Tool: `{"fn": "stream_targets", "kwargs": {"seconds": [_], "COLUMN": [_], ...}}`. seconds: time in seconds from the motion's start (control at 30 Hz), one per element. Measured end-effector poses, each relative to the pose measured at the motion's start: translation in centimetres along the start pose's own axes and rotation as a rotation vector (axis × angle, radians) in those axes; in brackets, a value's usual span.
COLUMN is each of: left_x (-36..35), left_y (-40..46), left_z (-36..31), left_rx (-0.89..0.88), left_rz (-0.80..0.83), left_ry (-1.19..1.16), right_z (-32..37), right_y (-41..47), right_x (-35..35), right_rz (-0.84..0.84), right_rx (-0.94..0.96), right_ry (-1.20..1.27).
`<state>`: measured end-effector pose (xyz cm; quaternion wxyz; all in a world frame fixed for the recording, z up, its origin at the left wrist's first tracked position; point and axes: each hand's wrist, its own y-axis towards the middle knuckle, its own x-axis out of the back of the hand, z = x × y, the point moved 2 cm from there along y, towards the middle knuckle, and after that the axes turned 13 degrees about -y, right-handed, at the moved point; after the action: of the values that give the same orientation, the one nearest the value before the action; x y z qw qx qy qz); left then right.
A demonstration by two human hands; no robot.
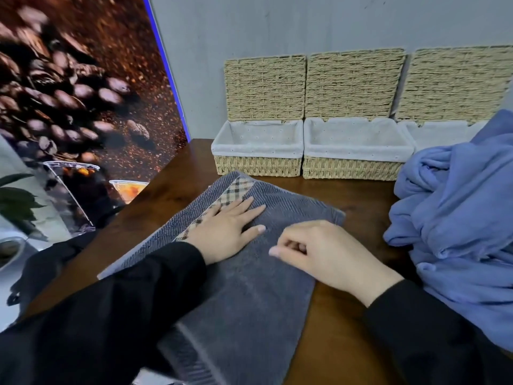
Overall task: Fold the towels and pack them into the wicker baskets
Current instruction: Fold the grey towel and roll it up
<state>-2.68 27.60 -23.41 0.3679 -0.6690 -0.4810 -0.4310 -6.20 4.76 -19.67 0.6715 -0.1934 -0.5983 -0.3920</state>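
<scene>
A grey towel [258,290] with a plaid band lies spread on the dark wooden table [341,323], its near end hanging over the front edge. My left hand [226,232] presses flat on it beside the plaid band, fingers straight. My right hand [324,251] rests on the towel just to the right, fingers curled under; whether they pinch the cloth is hidden. Three wicker baskets stand open at the back with white liners and lids leaning on the wall: the left basket [258,165], the middle basket [352,169], and the right basket [433,134], partly hidden.
A crumpled heap of blue towels [455,218] fills the table's right side and covers part of the right basket. A coffee-bean poster [77,93] stands at the left. A grey wall rises behind the baskets.
</scene>
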Motion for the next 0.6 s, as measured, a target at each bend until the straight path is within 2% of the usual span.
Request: {"fn": "stream_targets", "kwargs": {"seconds": [0.07,0.17,0.23,0.3,0.37,0.43,0.47,0.53,0.6], "left_x": [-0.2,0.2,1.3,2.6,3.1,2.6,2.0,0.5,-0.5], "left_y": [1.6,3.2,2.5,0.1,-3.5,-7.2,-8.7,-10.8,-11.9], "left_z": [-0.6,-1.6,-2.8,-4.1,-5.4,-6.3,-6.5,-6.3,-6.0], "left_rx": [0.120,0.232,0.183,0.028,-0.129,-0.246,-0.273,-0.282,-0.266], "left_rz": [-0.039,-0.116,-0.246,-0.295,-0.209,-0.051,0.021,0.076,0.027], "left_ry": [-0.005,-0.053,-0.123,-0.277,-0.376,-0.364,-0.306,-0.158,-0.110], "right_z": [-0.6,-2.8,-3.3,-2.3,-0.6,0.3,0.5,0.8,1.4], "right_y": [0.6,0.9,-0.1,-2.2,-4.5,-6.2,-6.8,-7.5,-7.9], "right_x": [-0.8,-0.2,0.7,1.9,2.6,1.9,1.2,0.2,0.0], "right_rz": [0.120,0.172,0.124,0.046,0.145,0.291,0.308,0.245,0.137], "right_rx": [-0.045,-0.198,-0.170,-0.081,0.005,0.094,0.129,0.144,0.130], "right_ry": [-0.250,-0.374,-0.240,0.041,0.224,0.117,0.008,-0.125,-0.178]}}
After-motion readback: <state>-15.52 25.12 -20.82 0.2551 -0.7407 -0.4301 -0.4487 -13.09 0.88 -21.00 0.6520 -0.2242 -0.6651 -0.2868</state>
